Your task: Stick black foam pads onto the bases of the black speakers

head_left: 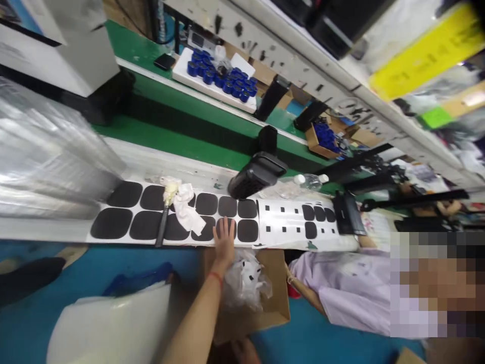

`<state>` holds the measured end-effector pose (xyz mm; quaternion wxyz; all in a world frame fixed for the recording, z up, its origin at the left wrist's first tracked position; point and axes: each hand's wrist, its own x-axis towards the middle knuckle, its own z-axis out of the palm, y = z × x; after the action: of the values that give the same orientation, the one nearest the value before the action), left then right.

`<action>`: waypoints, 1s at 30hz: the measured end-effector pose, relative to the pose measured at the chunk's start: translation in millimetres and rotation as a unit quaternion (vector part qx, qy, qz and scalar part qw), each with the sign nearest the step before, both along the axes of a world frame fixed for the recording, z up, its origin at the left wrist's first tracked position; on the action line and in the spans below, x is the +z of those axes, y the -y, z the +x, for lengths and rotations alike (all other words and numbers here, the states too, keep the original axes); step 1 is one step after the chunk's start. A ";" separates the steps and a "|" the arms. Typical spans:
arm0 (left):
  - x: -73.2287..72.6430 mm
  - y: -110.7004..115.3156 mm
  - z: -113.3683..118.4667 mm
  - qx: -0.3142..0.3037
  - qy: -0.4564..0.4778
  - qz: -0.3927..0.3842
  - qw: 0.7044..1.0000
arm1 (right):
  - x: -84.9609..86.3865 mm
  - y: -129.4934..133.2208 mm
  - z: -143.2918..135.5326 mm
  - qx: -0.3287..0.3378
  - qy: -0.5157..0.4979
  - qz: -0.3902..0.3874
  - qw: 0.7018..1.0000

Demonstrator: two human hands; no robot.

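Observation:
My left hand [224, 240] reaches over the near edge of a long white strip, palm down with fingers spread. Its fingertips rest on or just over one of the rounded black pads [247, 230] laid out in two rows. I cannot tell whether it presses the pad. A red string circles the wrist. Left of the hand lies a brush-like tool with a dark handle [162, 228], beside crumpled white paper [188, 212]. Below the hand, a cardboard box [278, 283] holds clear plastic and white scraps [248, 275]. My right hand is not visible.
A black device [257, 174] stands behind the pads, near clear plastic bottles [314, 181]. Blue rolls [231, 81] sit on a white board on the green bench [159, 106]. A co-worker in a lilac shirt [348, 283] is at right. Wrapped stacks [49, 151] rise at left.

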<state>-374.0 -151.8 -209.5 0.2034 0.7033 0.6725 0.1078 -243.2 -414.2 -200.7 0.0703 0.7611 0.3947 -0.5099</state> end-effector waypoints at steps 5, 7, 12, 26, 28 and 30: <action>5.7 -5.2 -1.5 -0.015 0.000 -0.026 1.000 | -6.7 18.2 -1.6 -0.015 -0.030 0.006 0.999; 7.3 -6.4 -1.3 -0.012 0.002 -0.035 0.999 | -7.3 25.2 1.4 -0.020 -0.032 0.009 0.999; 9.6 -9.0 -2.9 -0.015 -0.010 -0.049 0.999 | -7.3 41.3 23.0 -0.051 -0.045 0.018 0.997; 3.7 -14.9 -4.1 -0.024 -0.119 -0.054 0.991 | -40.3 74.9 78.0 -0.255 -0.108 -0.039 0.960; 5.3 -15.3 -3.2 -0.021 -0.135 -0.057 0.989 | -42.0 71.5 85.2 -0.287 -0.109 -0.045 0.951; 6.9 -16.1 -2.7 -0.021 -0.151 -0.058 0.987 | -44.3 69.1 87.3 -0.317 -0.112 -0.042 0.941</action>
<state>-376.6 -135.8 -202.6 0.1423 0.7122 0.6860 -0.0437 -155.9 -483.3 -245.0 -0.1078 0.7810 0.1165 -0.6040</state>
